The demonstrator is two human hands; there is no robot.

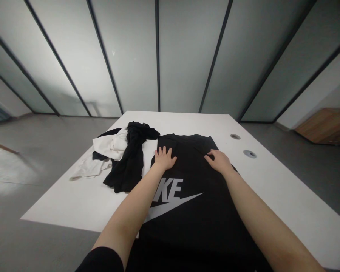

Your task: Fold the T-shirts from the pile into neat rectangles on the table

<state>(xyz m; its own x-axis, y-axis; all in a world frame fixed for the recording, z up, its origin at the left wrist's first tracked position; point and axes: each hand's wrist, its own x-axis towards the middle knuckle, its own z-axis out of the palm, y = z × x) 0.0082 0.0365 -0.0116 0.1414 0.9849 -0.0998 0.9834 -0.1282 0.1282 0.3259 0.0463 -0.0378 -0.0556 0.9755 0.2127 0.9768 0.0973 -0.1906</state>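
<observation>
The bare left forearm [127, 215] and right forearm [268, 226] reach forward and inward, the left hand [164, 158] palm-down with fingers spread, the right hand [219, 161] palm-down with fingers gently curved.

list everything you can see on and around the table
white table: 1, white, under the clothes
t-shirt: 1, black with grey logo, spread flat in front of the person
crumpled garment: 1, black, left of the t-shirt
crumpled cloth: 1, white, under and left of the black garment
grommets: 2, grey, far right of the table
wooden cabinet: 1, brown, far right by the wall
glass panels: several, pale grey, behind the table
left hand: 1, flat on the t-shirt
right hand: 1, on the t-shirt
</observation>
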